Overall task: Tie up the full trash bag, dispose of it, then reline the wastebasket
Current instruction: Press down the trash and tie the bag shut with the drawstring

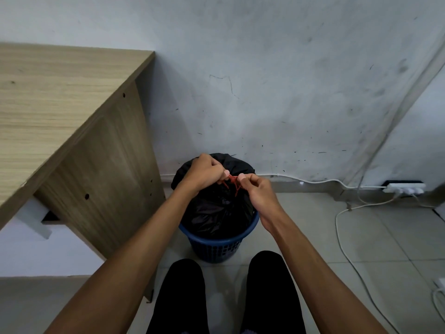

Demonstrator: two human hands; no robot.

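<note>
The full black plastic trash bag [218, 210] sits in the round blue plastic wastebasket [214, 244]. The left hand [204, 172] and right hand [258, 191] pinch its thin red drawstring [233, 181], pulling to tie the top shut.

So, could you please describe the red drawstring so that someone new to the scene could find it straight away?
Find the blue wastebasket on the floor by the wall, right of the wooden desk. A black trash bag bulges out of it. The red drawstring is at the bag's top, pinched between the left hand and right hand, the only red thing there.
</note>
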